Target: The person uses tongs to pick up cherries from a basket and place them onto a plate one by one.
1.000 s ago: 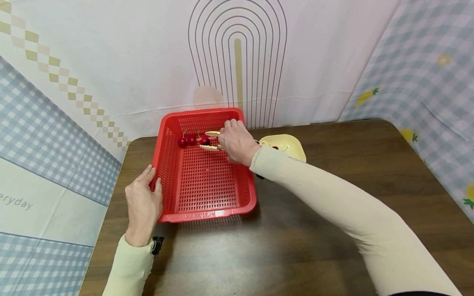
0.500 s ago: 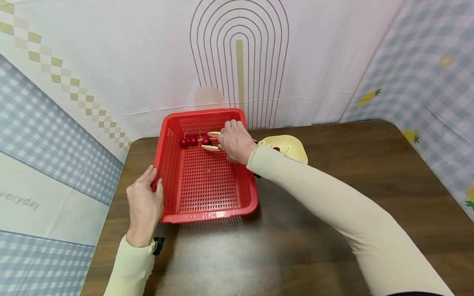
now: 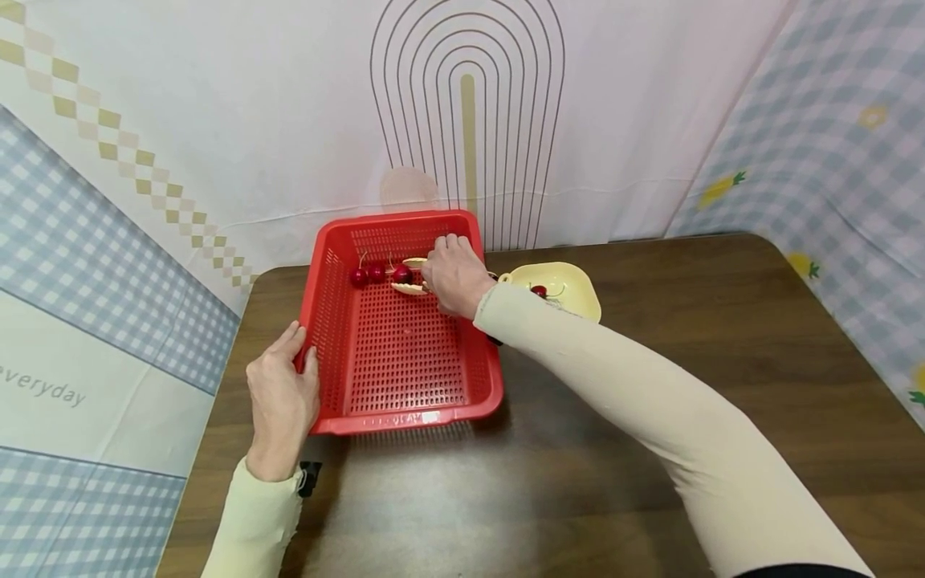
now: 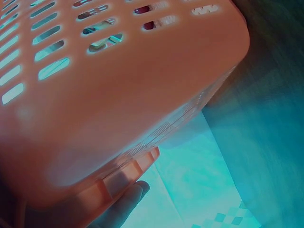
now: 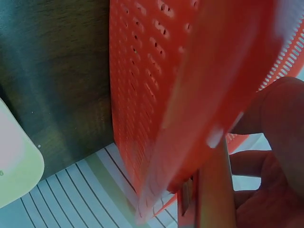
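My left hand (image 3: 283, 393) grips the left rim of a red perforated basket (image 3: 405, 345); in the left wrist view a finger (image 4: 135, 195) shows at the rim. My right hand (image 3: 457, 277) reaches over the basket's right side and holds a pair of tongs (image 3: 409, 289) with cream, scalloped tips. Those tips lie on either side of a dark red cherry (image 3: 401, 274); whether they squeeze it I cannot tell. Two more cherries (image 3: 359, 278) with stems lie left of it on the basket floor. The right wrist view shows the tongs' handle (image 5: 216, 190) beside my fingers.
Right of the basket stands a pale yellow dish (image 3: 584, 303), partly hidden by my right sleeve, with a cherry (image 3: 539, 291) in it. The brown wooden table (image 3: 650, 289) ends at a patterned cloth backdrop (image 3: 614, 120) behind and at both sides.
My right hand has shifted slightly left over the basket, and more of the cherry in the dish shows. The left hand keeps its grip on the rim.
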### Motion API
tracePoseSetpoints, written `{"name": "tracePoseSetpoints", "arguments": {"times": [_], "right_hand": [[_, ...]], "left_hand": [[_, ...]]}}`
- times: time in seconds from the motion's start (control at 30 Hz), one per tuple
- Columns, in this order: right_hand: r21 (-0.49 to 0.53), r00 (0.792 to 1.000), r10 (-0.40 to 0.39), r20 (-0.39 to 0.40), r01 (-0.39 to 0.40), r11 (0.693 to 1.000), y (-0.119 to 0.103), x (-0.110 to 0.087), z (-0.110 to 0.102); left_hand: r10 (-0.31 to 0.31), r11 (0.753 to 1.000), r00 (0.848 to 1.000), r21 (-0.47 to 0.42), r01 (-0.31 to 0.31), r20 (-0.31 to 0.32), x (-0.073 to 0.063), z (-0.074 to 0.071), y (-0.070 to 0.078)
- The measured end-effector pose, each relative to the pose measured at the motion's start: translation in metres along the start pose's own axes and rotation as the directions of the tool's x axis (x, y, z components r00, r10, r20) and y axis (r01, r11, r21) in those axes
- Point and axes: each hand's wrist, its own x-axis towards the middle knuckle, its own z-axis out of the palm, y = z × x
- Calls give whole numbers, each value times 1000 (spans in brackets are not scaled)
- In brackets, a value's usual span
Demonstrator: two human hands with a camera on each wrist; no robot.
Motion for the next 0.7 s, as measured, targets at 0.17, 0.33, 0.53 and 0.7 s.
{"name": "tracePoseSetpoints", "arguments": {"times": [0.17,0.33,0.53,0.7], "right_hand": [[8,1000,3,8,-3,1000,1,2,1],[15,1000,4,28,-4,1000,2,5,2],[10,1000,10,21,-10,1000,-1,7,4],[0,999,13,36,-13,1000,-3,8,5]], "left_hand": [[2,1000,1000,0,-2,0,0,0,1],[0,1000,1000,-4,0,2,0,-1,2],[-3,1000,1000,-10,3,8,0,-2,4],[-5,1000,1000,-5,5,12,-1,-3,3]]}}
